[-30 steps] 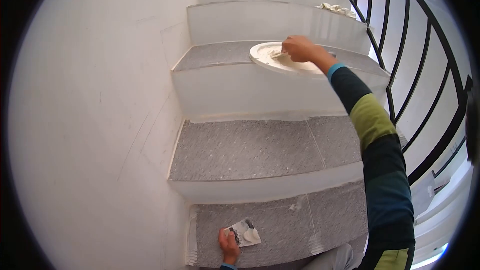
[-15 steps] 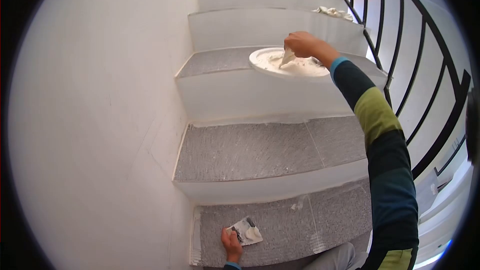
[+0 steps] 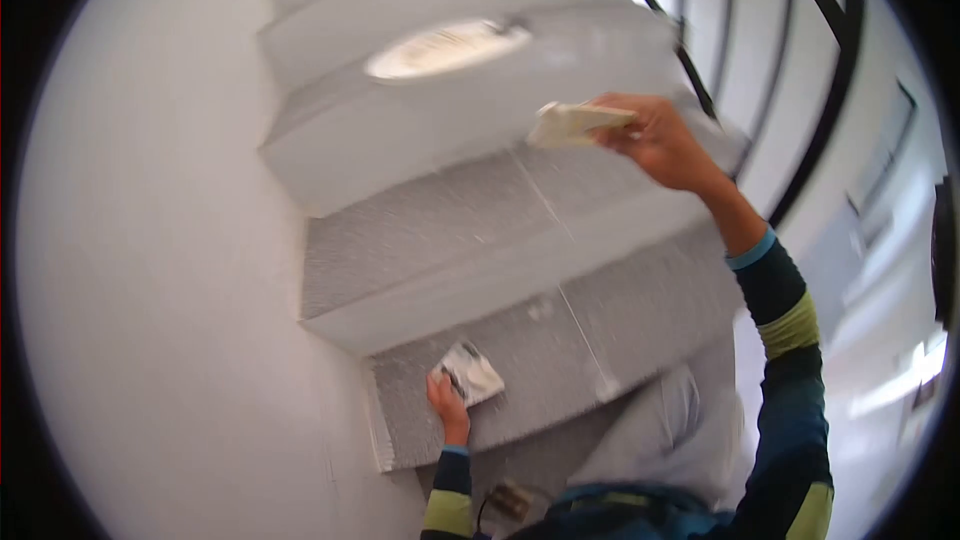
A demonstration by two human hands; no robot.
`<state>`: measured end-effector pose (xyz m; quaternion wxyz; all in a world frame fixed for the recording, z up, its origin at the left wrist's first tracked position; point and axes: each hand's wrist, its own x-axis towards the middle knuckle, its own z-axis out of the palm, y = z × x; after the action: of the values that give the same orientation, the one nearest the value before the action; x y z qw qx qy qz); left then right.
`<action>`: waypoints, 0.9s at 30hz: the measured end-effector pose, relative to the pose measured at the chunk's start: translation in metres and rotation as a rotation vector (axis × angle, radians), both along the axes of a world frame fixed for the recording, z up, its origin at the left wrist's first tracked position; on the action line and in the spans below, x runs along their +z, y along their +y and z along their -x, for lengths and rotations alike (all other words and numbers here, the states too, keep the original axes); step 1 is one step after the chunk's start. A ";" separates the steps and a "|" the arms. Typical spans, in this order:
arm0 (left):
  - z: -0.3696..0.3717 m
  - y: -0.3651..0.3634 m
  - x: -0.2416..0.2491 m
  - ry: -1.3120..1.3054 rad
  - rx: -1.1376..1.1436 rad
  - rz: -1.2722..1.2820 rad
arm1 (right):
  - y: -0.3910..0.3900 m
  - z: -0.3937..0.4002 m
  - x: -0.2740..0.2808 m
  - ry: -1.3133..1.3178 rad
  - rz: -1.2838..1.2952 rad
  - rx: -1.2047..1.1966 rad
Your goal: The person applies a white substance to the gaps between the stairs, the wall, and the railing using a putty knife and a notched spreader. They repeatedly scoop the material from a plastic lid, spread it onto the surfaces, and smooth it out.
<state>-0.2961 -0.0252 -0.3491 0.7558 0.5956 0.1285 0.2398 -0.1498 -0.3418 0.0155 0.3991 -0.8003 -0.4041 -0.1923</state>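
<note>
My right hand (image 3: 660,140) is closed around a flat, pale putty scraper (image 3: 580,125), its far end coated with white paste, held in the air over the steps. Low on the left, my left hand (image 3: 448,408) grips a small square plate (image 3: 482,372) smeared with white paste and dark marks, close above a grey step. A round white tub lid or shallow bucket (image 3: 385,67) of white paste rests on a higher step, apart from both hands; motion blurs it, and a dark bit sits at its right rim.
Grey stair treads (image 3: 640,305) with white risers climb away from me. A white wall (image 3: 170,240) borders the left, and a black metal railing (image 3: 825,110) runs along the right. My knees in light trousers (image 3: 640,440) are at the bottom, near a brownish object (image 3: 512,500) on the floor.
My right hand has come out of the white paste and moved down and towards me, with paste on the scraper. The view has tilted and swung right. My left hand still holds the plate.
</note>
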 end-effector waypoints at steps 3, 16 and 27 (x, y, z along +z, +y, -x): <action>0.014 -0.071 0.068 0.043 -0.249 0.420 | -0.024 0.074 -0.086 0.029 -0.093 0.045; 0.025 -0.233 0.086 0.308 -0.843 0.785 | -0.110 0.211 -0.210 -0.068 0.301 -0.313; -0.009 -0.260 0.111 0.236 -0.970 0.265 | -0.192 0.226 -0.213 -0.105 0.358 -0.544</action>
<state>-0.2872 -0.2850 -0.2381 0.8294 0.5088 -0.0489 -0.2254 -0.3757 -0.5338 -0.1979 0.1648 -0.9254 -0.2230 -0.2585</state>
